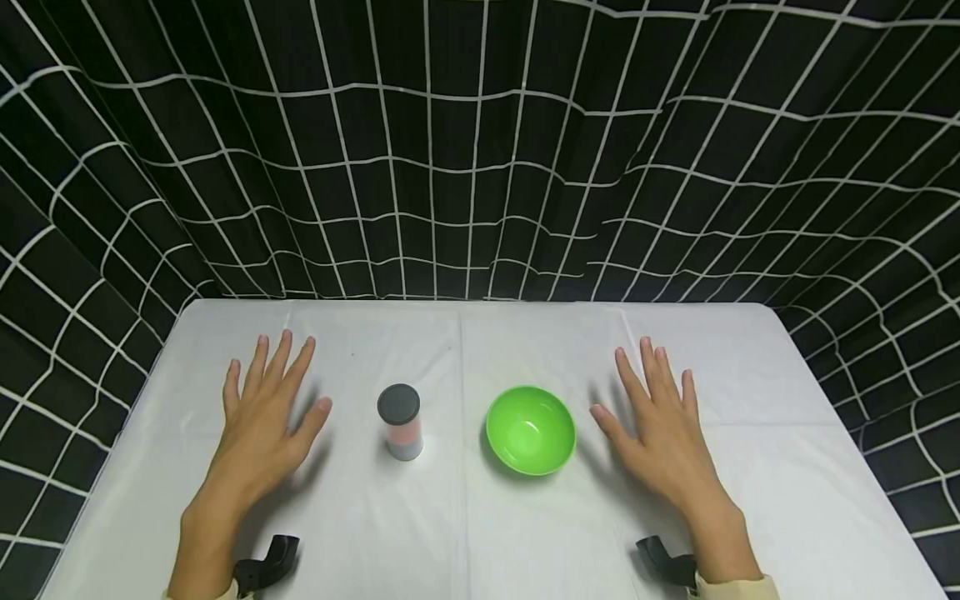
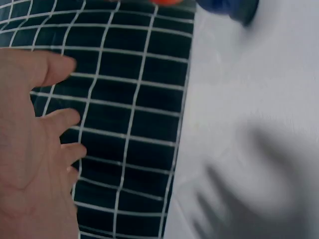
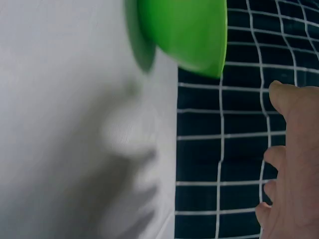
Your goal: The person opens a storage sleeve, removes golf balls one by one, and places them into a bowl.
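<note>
My left hand [image 1: 262,429] is held with fingers spread and straight, to the left of a small cylindrical canister [image 1: 403,433] with a dark grey lid. The canister stands upright, with a pinkish band and a pale base. Right of it, a round bright green bowl [image 1: 531,430] sits upright with nothing visible inside. My right hand [image 1: 663,437] is to the right of the bowl, fingers extended and apart from it. Both hands cast shadows on the cloth and hold nothing. The right wrist view shows the bowl's side [image 3: 187,32] beyond the thumb.
A white cloth [image 1: 360,533] with fold creases covers the table. Dark curtains [image 1: 450,183] with a white grid hang behind it and along both sides. A black wrist device [image 1: 266,565] shows at the left wrist, another black device [image 1: 666,562] at the right.
</note>
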The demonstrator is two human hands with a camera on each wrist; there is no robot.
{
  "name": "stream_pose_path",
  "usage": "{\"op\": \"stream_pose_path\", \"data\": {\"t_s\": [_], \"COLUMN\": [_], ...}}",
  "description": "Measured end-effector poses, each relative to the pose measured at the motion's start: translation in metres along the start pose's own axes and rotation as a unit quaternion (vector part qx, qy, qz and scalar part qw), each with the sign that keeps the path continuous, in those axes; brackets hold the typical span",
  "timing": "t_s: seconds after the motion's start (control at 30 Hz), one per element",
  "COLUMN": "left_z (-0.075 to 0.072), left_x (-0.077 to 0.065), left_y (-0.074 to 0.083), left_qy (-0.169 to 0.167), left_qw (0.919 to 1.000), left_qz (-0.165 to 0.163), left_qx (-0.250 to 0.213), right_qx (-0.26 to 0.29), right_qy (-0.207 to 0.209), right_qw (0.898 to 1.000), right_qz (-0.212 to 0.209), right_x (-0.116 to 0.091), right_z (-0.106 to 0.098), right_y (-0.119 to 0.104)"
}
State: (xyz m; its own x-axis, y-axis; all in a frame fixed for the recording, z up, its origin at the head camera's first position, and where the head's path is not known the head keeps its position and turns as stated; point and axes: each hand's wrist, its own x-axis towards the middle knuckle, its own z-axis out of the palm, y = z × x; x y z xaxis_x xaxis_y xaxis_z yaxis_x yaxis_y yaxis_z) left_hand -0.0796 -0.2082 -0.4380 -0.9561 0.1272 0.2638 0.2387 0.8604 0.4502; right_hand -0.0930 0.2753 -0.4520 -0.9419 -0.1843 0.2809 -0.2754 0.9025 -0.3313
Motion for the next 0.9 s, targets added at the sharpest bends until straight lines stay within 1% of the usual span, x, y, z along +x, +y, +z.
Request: {"op": "stream_pose_path", "data": {"t_s": [0.1,0.23,0.37,0.47,0.6,0.73,0.8,0.9], "left_z": [0.001,0.005,0.014,0.022,0.034,0.048,0.057,0.071], "left_x": [0.001,0.002,0.002,0.001,0.001,0.002,0.003,0.005], "left_y": [0.005,0.012,0.018,0.023,0.026,0.026,0.026,0.027], "left_qy": [-0.004,-0.030,-0.071,-0.098,-0.115,-0.124,-0.128,-0.130], "left_qw": [0.9996,0.9984,0.9949,0.9902,0.9815,0.9687,0.9549,0.9304], "left_qz": [0.022,0.032,0.029,0.017,-0.002,0.000,0.002,0.003], "left_qx": [-0.020,-0.036,-0.065,-0.099,-0.153,-0.215,-0.268,-0.342], "right_qx": [0.011,0.041,0.073,0.085,0.099,0.116,0.127,0.140], "right_qy": [0.005,0.009,0.010,0.011,0.006,-0.004,-0.006,-0.001], "right_qw": [1.000,0.999,0.996,0.995,0.992,0.989,0.987,0.984], "right_qz": [-0.016,-0.034,-0.049,-0.060,-0.077,-0.088,-0.093,-0.107], "right_x": [0.003,0.006,0.011,0.016,0.026,0.034,0.037,0.042], "right_z": [0.001,0.005,0.009,0.011,0.014,0.016,0.018,0.021], "right_y": [-0.009,-0.023,-0.036,-0.047,-0.066,-0.085,-0.093,-0.103]}}
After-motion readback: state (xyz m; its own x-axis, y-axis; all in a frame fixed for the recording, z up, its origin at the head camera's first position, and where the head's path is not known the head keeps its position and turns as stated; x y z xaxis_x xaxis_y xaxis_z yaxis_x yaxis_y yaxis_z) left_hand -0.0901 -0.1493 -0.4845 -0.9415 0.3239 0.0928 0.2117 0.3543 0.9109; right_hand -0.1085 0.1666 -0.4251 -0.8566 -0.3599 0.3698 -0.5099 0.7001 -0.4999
